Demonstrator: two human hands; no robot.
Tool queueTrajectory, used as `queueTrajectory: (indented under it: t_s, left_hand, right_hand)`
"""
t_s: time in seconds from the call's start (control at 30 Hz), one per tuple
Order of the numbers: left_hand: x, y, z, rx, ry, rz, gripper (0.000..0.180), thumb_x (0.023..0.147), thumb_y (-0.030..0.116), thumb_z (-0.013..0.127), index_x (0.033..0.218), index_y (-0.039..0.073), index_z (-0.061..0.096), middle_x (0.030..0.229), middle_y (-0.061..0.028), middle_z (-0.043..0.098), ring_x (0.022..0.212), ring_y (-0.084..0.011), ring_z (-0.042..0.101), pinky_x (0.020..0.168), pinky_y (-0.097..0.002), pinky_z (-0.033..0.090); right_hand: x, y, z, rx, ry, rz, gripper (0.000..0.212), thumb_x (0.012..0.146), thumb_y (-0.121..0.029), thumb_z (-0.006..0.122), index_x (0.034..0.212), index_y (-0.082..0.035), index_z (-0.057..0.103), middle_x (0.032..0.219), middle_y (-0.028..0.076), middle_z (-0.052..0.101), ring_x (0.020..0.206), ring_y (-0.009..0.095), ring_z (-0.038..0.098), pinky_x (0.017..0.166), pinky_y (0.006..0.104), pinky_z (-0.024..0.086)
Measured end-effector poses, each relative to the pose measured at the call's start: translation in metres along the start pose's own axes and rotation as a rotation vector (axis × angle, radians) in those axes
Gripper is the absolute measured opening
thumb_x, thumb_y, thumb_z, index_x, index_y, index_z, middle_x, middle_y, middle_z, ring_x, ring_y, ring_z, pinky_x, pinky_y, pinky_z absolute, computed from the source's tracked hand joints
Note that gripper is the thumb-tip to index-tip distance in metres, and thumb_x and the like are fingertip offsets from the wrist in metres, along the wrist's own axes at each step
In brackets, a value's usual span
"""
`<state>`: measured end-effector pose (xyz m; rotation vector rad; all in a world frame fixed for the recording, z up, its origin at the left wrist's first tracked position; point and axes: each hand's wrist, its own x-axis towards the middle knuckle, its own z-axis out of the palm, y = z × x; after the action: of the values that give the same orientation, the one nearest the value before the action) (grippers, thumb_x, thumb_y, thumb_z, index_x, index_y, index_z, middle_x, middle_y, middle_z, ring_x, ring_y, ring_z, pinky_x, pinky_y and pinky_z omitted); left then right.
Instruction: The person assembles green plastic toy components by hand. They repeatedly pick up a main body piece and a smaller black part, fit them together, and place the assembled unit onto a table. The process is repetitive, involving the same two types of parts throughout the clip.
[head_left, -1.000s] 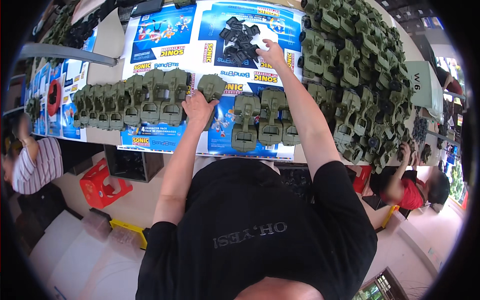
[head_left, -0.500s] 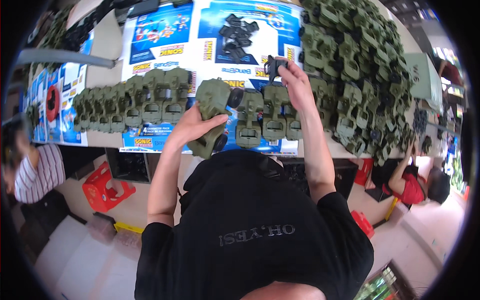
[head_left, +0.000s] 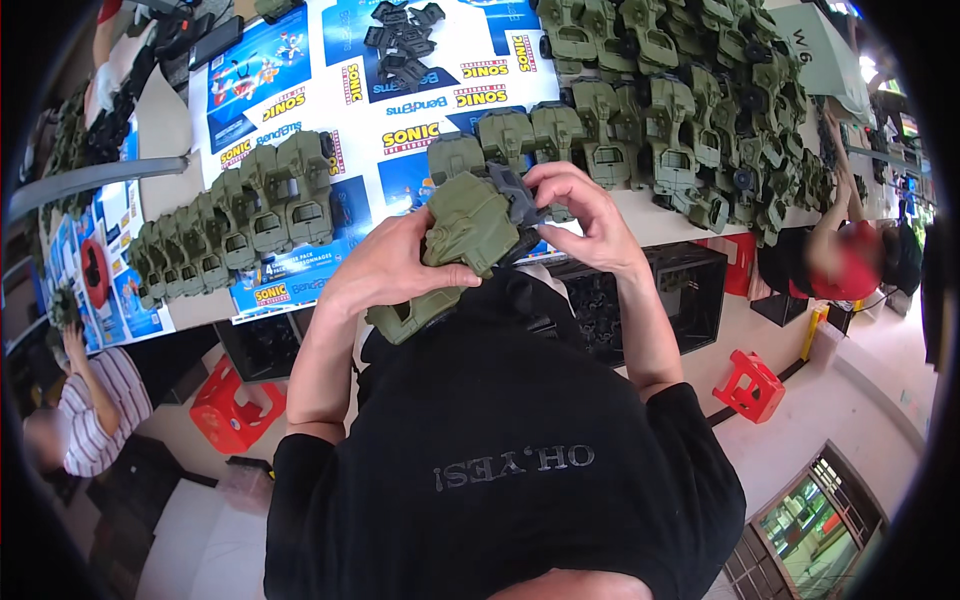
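My left hand [head_left: 385, 265] is wrapped around an olive-green toy truck body [head_left: 465, 225], its thumb across the near side. The body is held tilted just over the table's front edge. A dark wheel [head_left: 515, 248] shows at its right side. My right hand [head_left: 595, 225] pinches a dark grey plastic part [head_left: 514, 192] with thumb and bent fingers. That part touches the upper right end of the truck body; whether it is seated there cannot be made out.
Green truck bodies stand in a row [head_left: 235, 215] at the left, with a large heap [head_left: 690, 110] at the right. Loose black parts [head_left: 400, 45] lie on printed sheets at the back. Black crates [head_left: 690, 305] and red stools [head_left: 748, 387] are below; co-workers sit at both sides.
My right hand has come down and inward, bringing the dark part from above the table against the truck body. My left hand has turned the body and moved it slightly right.
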<state>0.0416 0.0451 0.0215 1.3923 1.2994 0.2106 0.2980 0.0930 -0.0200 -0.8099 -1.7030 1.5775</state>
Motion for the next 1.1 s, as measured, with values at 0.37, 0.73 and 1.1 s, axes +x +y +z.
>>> queueTrajectory:
  t_s: [0.37, 0.73, 1.1]
  left_hand:
    - [-0.010, 0.011, 0.008, 0.112, 0.055, 0.029, 0.079, 0.063, 0.048, 0.078, 0.110, -0.008, 0.051, 0.089, -0.0233, 0.065, 0.087, -0.0381, 0.063, 0.077, -0.0414, 0.048]
    - [-0.016, 0.028, -0.007, 0.059, -0.042, -0.009, 0.081, 0.065, 0.053, 0.076, 0.115, -0.007, 0.052, 0.092, -0.0225, 0.066, 0.090, -0.0363, 0.064, 0.079, -0.0400, 0.048]
    - [-0.013, 0.021, 0.002, 0.063, -0.043, -0.028, 0.078, 0.067, 0.053, 0.074, 0.114, -0.005, 0.052, 0.093, -0.0219, 0.066, 0.090, -0.0348, 0.064, 0.080, -0.0386, 0.049]
  right_hand:
    - [0.013, -0.017, 0.035, 0.052, 0.133, 0.137, 0.058, 0.099, -0.048, 0.029, 0.102, 0.002, 0.059, 0.094, 0.008, 0.061, 0.093, 0.016, 0.056, 0.083, 0.0292, 0.044]
    - [0.031, -0.019, 0.041, 0.538, 0.275, 0.407, 0.076, 0.095, -0.061, 0.014, 0.095, -0.001, 0.061, 0.086, 0.005, 0.063, 0.078, 0.011, 0.057, 0.074, 0.0240, 0.046]
    - [0.027, -0.013, 0.041, 0.188, 0.170, 0.366, 0.071, 0.097, -0.056, 0.017, 0.099, 0.001, 0.060, 0.087, 0.006, 0.061, 0.083, 0.013, 0.054, 0.080, 0.0257, 0.043]
